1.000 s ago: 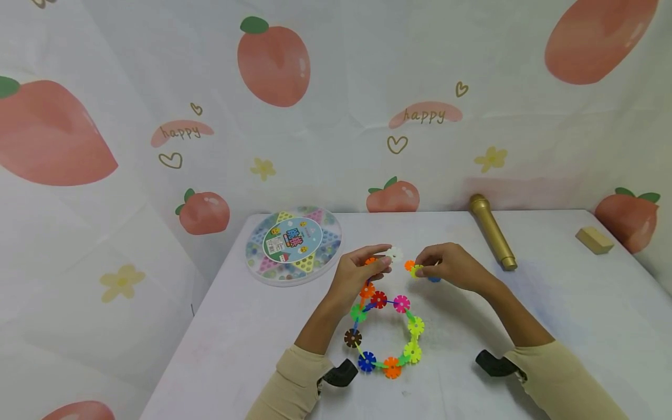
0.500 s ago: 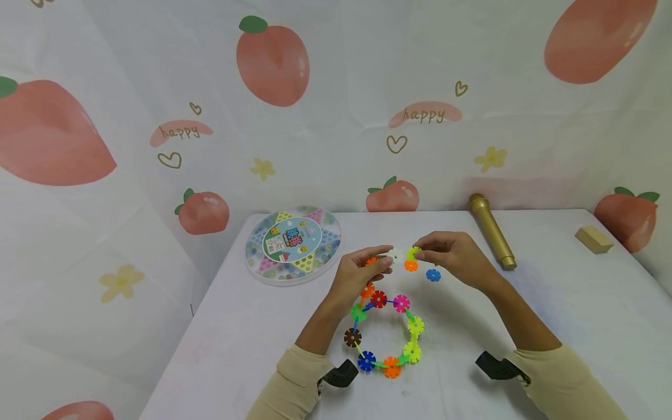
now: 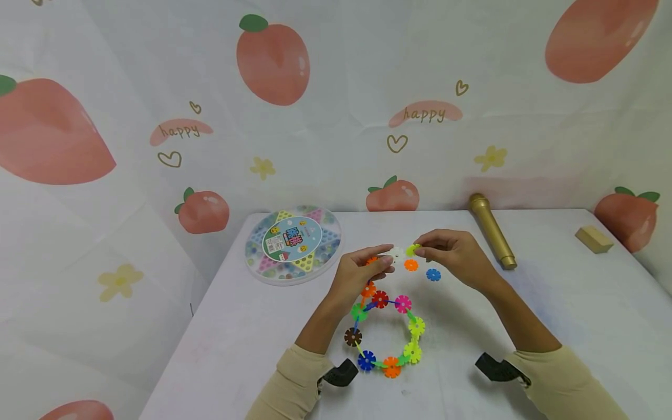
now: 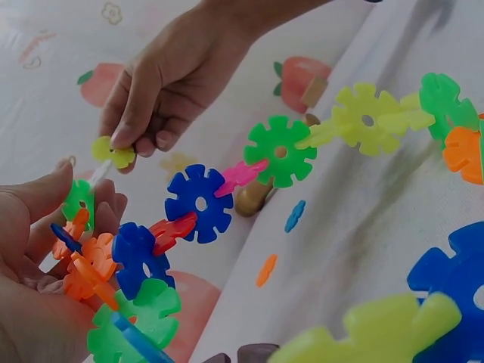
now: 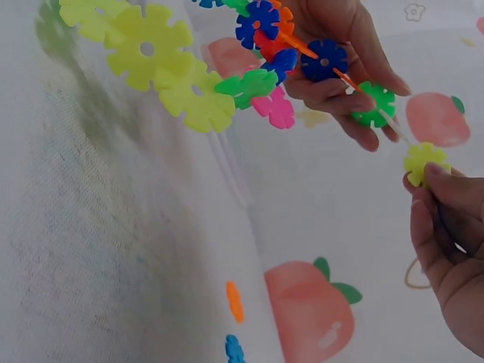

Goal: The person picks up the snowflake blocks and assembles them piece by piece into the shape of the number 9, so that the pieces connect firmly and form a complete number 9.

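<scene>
A chain of linked snowflake discs (image 3: 391, 367) in many colours hangs from my left hand (image 3: 357, 274) in a ring above the white table. In the left wrist view, the thumb and fingers of that hand hold the chain near a green disc (image 4: 78, 200). A white disc (image 3: 397, 254) sticks out beyond the left fingertips. With thumb and forefinger, my right hand (image 3: 457, 256) pinches a yellow snowflake disc (image 5: 426, 162). Its edge meets the white disc; how deep the slots engage cannot be told.
One loose orange disc (image 3: 411, 265) and one loose blue disc (image 3: 433, 275) lie below the right hand. A round Chinese checkers box (image 3: 252, 251) stands back left. Toward the right are a gold microphone (image 3: 492, 231) and a wooden block (image 3: 594, 239).
My right hand has picked up the yellow disc from beside the orange and blue ones and brought it up and left against the white disc. The left hand has hardly moved.
</scene>
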Demonstrator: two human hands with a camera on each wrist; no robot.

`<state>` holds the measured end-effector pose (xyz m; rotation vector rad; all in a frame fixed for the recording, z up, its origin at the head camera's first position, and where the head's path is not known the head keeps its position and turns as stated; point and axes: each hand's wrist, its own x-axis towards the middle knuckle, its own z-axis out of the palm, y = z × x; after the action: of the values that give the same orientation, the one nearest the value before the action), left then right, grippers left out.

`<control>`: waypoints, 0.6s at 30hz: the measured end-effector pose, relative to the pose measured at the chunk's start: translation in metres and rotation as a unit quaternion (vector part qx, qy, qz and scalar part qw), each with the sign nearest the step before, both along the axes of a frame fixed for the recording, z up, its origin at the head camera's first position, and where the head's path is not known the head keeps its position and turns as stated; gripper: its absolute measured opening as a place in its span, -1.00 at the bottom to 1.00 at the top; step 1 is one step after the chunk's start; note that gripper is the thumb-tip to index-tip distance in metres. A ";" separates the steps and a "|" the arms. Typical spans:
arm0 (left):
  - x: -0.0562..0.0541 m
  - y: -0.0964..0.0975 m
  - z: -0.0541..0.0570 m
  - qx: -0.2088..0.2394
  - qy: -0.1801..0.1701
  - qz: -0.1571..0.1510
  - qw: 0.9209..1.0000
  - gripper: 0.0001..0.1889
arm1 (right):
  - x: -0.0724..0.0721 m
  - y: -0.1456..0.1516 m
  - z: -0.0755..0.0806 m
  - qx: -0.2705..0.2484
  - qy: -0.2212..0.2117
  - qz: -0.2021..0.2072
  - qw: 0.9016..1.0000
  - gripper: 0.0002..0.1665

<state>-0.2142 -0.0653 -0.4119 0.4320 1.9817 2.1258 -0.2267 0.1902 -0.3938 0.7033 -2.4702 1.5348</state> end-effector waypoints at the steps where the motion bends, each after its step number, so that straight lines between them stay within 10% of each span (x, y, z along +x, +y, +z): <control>1: 0.000 0.000 0.000 0.003 0.000 -0.002 1.000 -0.60 | 0.000 0.000 0.000 -0.001 0.000 -0.001 1.000 -0.83; 18: 0.000 0.000 -0.002 0.026 0.002 -0.013 1.000 -0.58 | 0.001 0.000 -0.001 -0.017 0.004 0.001 1.000 -0.82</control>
<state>-0.2146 -0.0655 -0.4136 0.4680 1.9146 2.1666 -0.2256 0.1902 -0.3948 0.7060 -2.4332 1.5677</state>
